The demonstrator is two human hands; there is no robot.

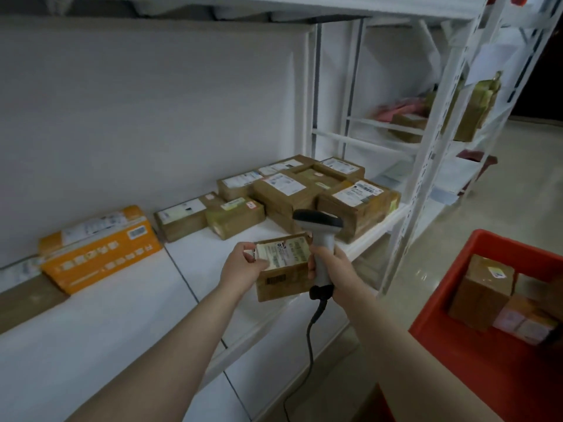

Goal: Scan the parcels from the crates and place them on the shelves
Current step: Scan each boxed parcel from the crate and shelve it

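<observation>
A small brown cardboard parcel (281, 275) with a white label on top and a barcode on its side is held over the front of the white shelf (106, 324). My left hand (243, 264) grips its left end, thumb on the label. My right hand (330, 266) grips the handle of a white and black corded barcode scanner (320, 226), and its fingertips touch the parcel's right side. The scanner head sits just above the parcel. A red crate (451, 345) at the lower right holds several brown parcels (481, 287).
Several labelled brown boxes (304, 190) are stacked at the shelf's right end, and an orange box (100, 248) lies at the left. White metal uprights (426, 153) stand right of the shelf. Further shelving behind carries more parcels. The scanner cable (309, 354) hangs down between my arms.
</observation>
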